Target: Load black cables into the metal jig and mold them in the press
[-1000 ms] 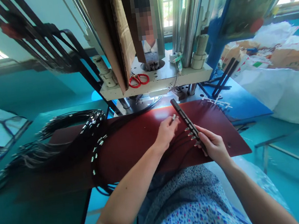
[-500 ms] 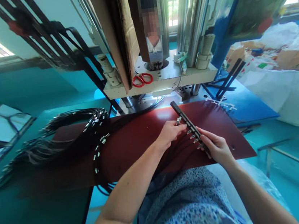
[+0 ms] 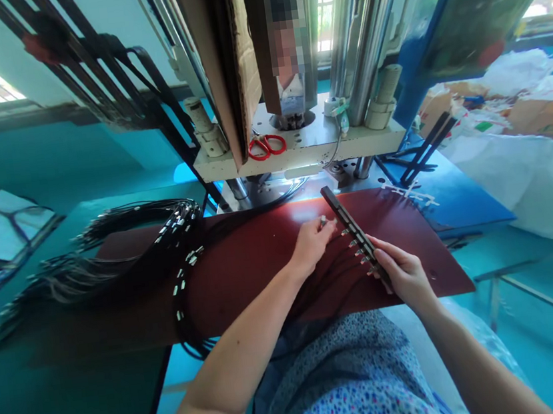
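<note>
My right hand (image 3: 403, 268) grips the lower end of a dark slotted bar (image 3: 342, 212), which slants over the brown board (image 3: 248, 264). Several small metal cable connectors (image 3: 361, 251) sit in the bar's slots along its left edge, with black cables trailing toward my lap. My left hand (image 3: 310, 243) is closed in a pinch, just left of the bar and apart from it. Between its thumb and fingertips is a small metal cable connector (image 3: 323, 219); the fingers partly cover it.
A bundle of black cables (image 3: 167, 244) with pale ends lies on the left. Behind the board stands a press (image 3: 310, 152) with red-handled scissors (image 3: 267, 145) on its plate. White plastic scraps (image 3: 411, 194) lie at the right. A person is behind the press.
My left hand moved in to the bar with a connector, then drew back left; one more connector now seems to sit in the bar. My right hand keeps its hold. The view shifted slightly.
</note>
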Demonstrator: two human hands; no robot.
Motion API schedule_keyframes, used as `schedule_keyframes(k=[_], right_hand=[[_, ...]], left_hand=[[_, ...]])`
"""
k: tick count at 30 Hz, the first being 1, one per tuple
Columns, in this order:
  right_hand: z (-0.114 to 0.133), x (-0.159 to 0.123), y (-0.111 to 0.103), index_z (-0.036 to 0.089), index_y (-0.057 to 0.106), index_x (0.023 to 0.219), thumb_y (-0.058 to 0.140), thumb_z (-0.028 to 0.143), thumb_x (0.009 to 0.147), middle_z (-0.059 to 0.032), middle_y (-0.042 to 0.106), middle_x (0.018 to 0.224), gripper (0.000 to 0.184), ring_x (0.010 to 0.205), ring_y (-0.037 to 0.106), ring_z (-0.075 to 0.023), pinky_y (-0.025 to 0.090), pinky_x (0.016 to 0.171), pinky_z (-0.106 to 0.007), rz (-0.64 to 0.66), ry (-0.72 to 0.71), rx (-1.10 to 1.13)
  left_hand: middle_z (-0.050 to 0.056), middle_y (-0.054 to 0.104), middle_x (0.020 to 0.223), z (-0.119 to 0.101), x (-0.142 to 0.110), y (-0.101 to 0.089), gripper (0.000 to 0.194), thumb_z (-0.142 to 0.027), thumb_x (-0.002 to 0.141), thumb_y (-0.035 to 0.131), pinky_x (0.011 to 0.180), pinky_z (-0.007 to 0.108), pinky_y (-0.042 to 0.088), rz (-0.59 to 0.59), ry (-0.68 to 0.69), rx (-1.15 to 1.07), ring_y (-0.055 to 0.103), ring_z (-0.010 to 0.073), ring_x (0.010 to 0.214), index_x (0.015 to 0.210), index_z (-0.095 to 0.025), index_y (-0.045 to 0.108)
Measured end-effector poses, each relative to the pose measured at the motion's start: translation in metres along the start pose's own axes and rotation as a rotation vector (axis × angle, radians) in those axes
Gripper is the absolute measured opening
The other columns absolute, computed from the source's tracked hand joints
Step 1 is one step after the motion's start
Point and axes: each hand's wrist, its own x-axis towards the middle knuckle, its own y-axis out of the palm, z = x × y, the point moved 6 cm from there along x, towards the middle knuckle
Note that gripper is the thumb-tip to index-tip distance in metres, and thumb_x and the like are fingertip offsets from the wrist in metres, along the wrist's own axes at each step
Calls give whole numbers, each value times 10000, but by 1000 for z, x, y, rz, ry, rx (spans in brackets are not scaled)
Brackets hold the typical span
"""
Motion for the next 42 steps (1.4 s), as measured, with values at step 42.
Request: schedule_keyframes(k=[42], right_hand=[[-1,-1,1,169,548,1239,564,466,803,19,570,517,528,329,396,-62,314,289,-172,79,16,-63]], left_hand=[[-63,382,522,18,-4,-9,237,-377,735,555,373,169,260,220,-390,-457,283,33,376,703,-142,543]])
